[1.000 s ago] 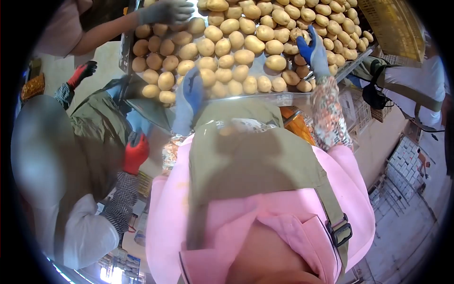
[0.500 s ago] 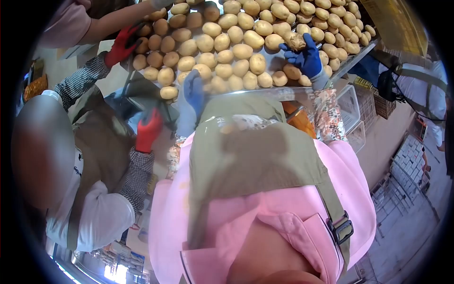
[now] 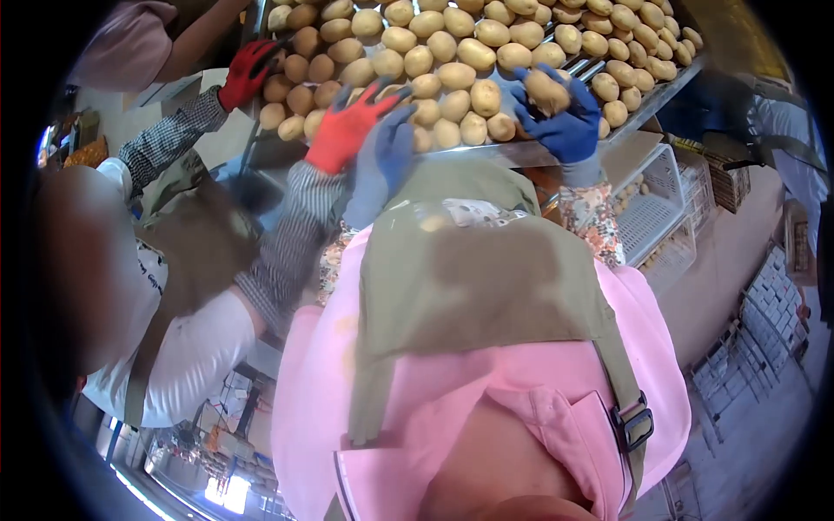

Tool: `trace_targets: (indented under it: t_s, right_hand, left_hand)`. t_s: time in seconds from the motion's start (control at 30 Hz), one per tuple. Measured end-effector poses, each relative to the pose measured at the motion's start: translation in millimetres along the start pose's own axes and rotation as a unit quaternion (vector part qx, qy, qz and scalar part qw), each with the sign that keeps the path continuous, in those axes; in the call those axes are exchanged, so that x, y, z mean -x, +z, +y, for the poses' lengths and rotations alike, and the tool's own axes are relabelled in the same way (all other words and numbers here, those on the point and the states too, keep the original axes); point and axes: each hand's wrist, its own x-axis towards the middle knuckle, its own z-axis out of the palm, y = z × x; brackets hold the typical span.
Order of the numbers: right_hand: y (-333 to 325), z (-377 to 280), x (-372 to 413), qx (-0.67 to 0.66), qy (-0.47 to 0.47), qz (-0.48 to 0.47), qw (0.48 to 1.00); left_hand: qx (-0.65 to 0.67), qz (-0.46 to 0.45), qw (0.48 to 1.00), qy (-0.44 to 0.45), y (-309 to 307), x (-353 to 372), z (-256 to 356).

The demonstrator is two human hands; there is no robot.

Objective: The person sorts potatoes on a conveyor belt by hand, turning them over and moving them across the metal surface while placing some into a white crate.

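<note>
Many pale-brown potatoes (image 3: 477,54) lie in rows on a metal sorting table (image 3: 521,154). My right hand (image 3: 565,120), in a blue glove with a grey cuff, curls its fingers around a potato (image 3: 547,93) above the table's near edge. My left hand (image 3: 388,154), in a similar glove and slightly blurred, reaches over that edge beside the nearest potatoes. Its fingers stretch forward and I see nothing in them. Close against it on the left is a co-worker's red-gloved hand (image 3: 343,130), spread over the potatoes.
The co-worker's other red-gloved hand (image 3: 249,74) rests at the table's left side. Another person's bare arm (image 3: 204,39) reaches in at the upper left. White plastic crates (image 3: 651,204) with potatoes inside stand low to my right. Another person is at the far right.
The rough, lumpy potato in my right hand is no longer seen; a smoother one is there. My left hand has moved right. The co-worker's nearer red glove has come up onto the potatoes.
</note>
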Motion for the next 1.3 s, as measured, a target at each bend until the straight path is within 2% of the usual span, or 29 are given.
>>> trace_targets:
  t_s: [0.07, 0.1, 0.13, 0.17, 0.2, 0.27, 0.33, 0.37, 0.4, 0.47, 0.53, 0.57, 0.6, 0.63, 0.67, 0.7, 0.73, 0.8, 0.83, 0.87, 0.9, 0.93, 1.0, 1.03, 1.07, 1.13, 1.2, 1.27, 1.3]
  right_hand:
    - [-20.5, -18.3, 19.5, 0.278, 0.106, 0.055, 0.953]
    - [-37.3, -12.8, 43.3, 0.105, 0.097, 0.052, 0.988]
    - [-56.6, -8.5, 67.4, -0.069, 0.086, 0.048, 0.993]
    - [-76.5, -21.0, 78.1, -0.174, 0.273, 0.041, 0.945]
    - [-89.1, -34.3, 87.1, -0.27, 0.447, 0.033, 0.852]
    - [-88.8, -59.5, 102.5, 0.114, 0.555, -0.033, 0.824]
    - [-121.7, -36.6, 132.2, 0.399, 0.483, -0.321, 0.71]
    - [-119.7, -28.1, 150.2, 0.291, 0.577, -0.059, 0.761]
    - [-116.0, -27.4, 138.4, 0.29, 0.577, -0.066, 0.761]
    - [-89.2, -22.3, 101.8, 0.133, 0.463, 0.064, 0.874]
    - [-67.3, 13.7, 70.8, 0.071, 0.4, 0.074, 0.911]
    - [-34.7, 83.4, 84.4, 0.098, 0.112, 0.203, 0.968]
    - [-11.6, 70.8, 48.6, 0.081, 0.279, 0.146, 0.946]
    - [23.9, 52.3, 14.8, -0.176, 0.413, 0.211, 0.868]
    - [37.8, 127.9, 8.9, 0.216, 0.217, 0.16, 0.939]
    - [53.4, 124.1, -0.1, 0.538, 0.098, -0.061, 0.835]
    - [87.2, 100.2, -4.9, 0.629, 0.101, -0.132, 0.76]
    - [118.0, 80.0, -7.9, 0.618, 0.064, -0.035, 0.783]
    - [106.7, 60.8, -11.4, 0.591, 0.111, -0.111, 0.791]
    - [90.4, 32.9, -31.8, 0.544, 0.193, -0.209, 0.789]
    - [67.5, 69.8, -12.7, 0.422, 0.059, -0.086, 0.901]
    - [54.1, 28.0, -14.7, 0.359, 0.046, -0.068, 0.93]
    - [29.8, 29.4, -20.6, 0.627, 0.043, -0.112, 0.77]
    - [27.8, 41.2, -9.3, 0.634, 0.028, -0.118, 0.763]
    - [34.3, 43.8, -6.2, 0.578, 0.106, -0.178, 0.789]
    - [83.7, 30.0, -10.6, 0.631, 0.126, -0.263, 0.719]
    - [128.4, 51.0, -11.1, 0.634, 0.126, -0.24, 0.724]
    - [157.4, 62.2, -9.1, 0.635, 0.128, -0.22, 0.729]
    - [163.5, 66.5, -10.0, 0.593, 0.117, -0.231, 0.762]
  left_hand:
    - [0.023, 0.019, 0.999, -0.019, 7.2, 4.7, 27.3]
    - [0.289, 0.11, 0.935, -0.174, 39.0, 24.7, 48.5]
    - [0.525, 0.19, 0.769, -0.31, 54.1, 39.2, 62.7]
    - [0.575, 0.232, 0.705, -0.345, 43.6, 43.4, 68.1]
    - [0.576, 0.231, 0.704, -0.345, 48.9, 49.1, 66.1]
    - [0.472, 0.214, 0.759, -0.394, 66.6, 67.5, 57.8]
    - [0.445, 0.186, 0.773, -0.411, 76.3, 64.4, 53.2]
    - [0.463, 0.176, 0.76, -0.422, 76.6, 61.3, 52.4]
    - [0.478, 0.165, 0.747, -0.433, 73.4, 60.1, 52.2]
    - [0.486, 0.18, 0.765, -0.381, 57.4, 42.5, 54.1]
    - [0.473, 0.188, 0.804, -0.308, 81.7, 19.2, 51.7]
    - [0.381, 0.202, 0.864, -0.26, 82.3, 7.0, 51.6]
    - [0.291, 0.221, 0.908, -0.205, 83.2, -2.8, 50.9]
    - [0.221, 0.176, 0.941, -0.189, 84.5, -12.4, 46.8]
    - [0.164, 0.141, 0.955, -0.204, 87.3, -21.2, 47.3]
    - [0.13, 0.12, 0.964, -0.2, 110.1, -20.6, 39.3]
    - [0.096, 0.009, 0.969, -0.227, 81.8, -29.8, 41.2]
    - [0.082, -0.06, 0.959, -0.263, 91.8, -14.1, 24.2]
    - [0.052, -0.08, 0.956, -0.279, 87.7, -4.5, 22.1]
    - [0.088, -0.021, 0.963, -0.255, 127.6, 21.1, -3.5]
    - [0.121, 0.039, 0.964, -0.233, 165.9, 46.8, -30.3]
    - [0.107, 0.047, 0.97, -0.212, 161.5, 55.4, -44.3]
    - [0.054, -0.001, 0.983, -0.178, 108.0, 38.6, -63.3]
    - [0.036, -0.033, 0.987, -0.156, 89.9, 30.8, -68.1]
    - [0.026, -0.059, 0.988, -0.138, 77.6, 29.8, -74.3]
    - [0.01, -0.092, 0.988, -0.124, 62.1, 33.1, -79.0]
    - [-0.016, -0.096, 0.987, -0.127, 55.0, 40.6, -86.7]
    - [-0.097, -0.023, 0.987, -0.126, 53.6, 41.4, -101.5]
    - [-0.12, 0.008, 0.989, -0.091, 38.5, 32.2, -103.2]
